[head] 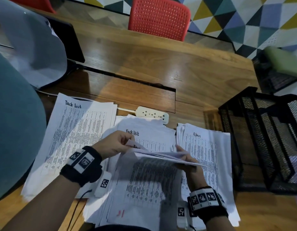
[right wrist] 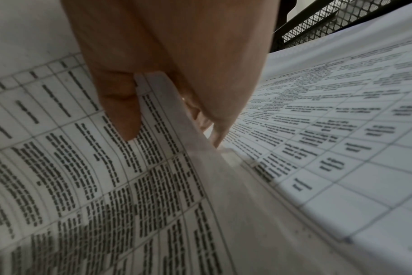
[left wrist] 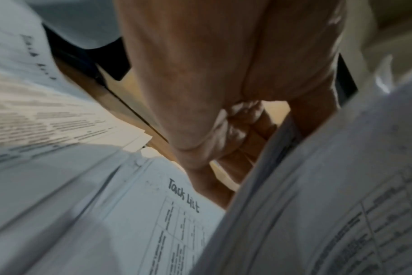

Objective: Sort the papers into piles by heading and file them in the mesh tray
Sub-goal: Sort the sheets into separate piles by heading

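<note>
Both hands held a sheaf (head: 162,155) above the near middle pile (head: 144,185), left hand (head: 113,144) fingers pinching its corner, right hand (head: 186,160) fingers pinching its edge, mesh tray (head: 264,139) right on counter (head: 161,72).

Bare desk (head: 161,67) behind paper piles (head: 202,147)

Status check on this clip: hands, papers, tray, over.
Both hands, left and right, grip a lifted sheaf over the middle pile. Task List pile left, Admin pile right. Mesh tray unobstructed.
</note>
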{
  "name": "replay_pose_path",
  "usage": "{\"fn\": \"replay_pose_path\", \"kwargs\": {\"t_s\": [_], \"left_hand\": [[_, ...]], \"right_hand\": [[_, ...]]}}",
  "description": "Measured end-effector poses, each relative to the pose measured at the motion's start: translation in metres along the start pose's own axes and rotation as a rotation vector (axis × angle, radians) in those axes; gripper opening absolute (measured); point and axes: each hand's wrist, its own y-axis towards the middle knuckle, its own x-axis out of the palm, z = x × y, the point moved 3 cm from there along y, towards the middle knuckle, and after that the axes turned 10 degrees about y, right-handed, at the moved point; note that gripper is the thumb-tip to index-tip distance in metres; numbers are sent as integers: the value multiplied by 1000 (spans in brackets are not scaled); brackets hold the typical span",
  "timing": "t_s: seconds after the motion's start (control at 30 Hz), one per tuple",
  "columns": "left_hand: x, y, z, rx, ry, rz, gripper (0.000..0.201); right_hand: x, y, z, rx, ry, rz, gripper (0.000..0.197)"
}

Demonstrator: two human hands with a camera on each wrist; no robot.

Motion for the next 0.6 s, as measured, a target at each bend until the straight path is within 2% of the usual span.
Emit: {"fn": "replay_pose_path", "kwargs": {"t_s": [0.03,0.1,0.13,0.2,0.23,0.27,0.33,0.37,0.5,0.6], "left_hand": [[0,-5,2,9,-52,-10,16],[-1,-10,7,33,-102,42,19],[-4,-10,6,30,-120,94,18],[-12,-6,2,18,-112,202,15],[-15,-4,1,25,-67,240,13],[-17,-2,-1,25,-30,274,14],[-16,4,-4,28,9,335,32],[-14,5,-2,29,10,372,38],[-5,11,2,61,16,484,39],[-3,11,-2,87,36,438,31]], "right_hand": [[0,0,0,-7,19,-9,92],[1,1,-1,30,49,25,59],[1,0,-1,38,64,38,57],[4,-1,-2,18,69,38,80],[4,-1,-3,27,60,59,81],[4,-2,-4,44,41,89,67],[5,-3,-5,79,-49,95,24],[4,-3,-6,76,-93,107,15],[2,-7,-10,-7,-26,139,26],[0,-7,-9,-33,33,164,28]]}}
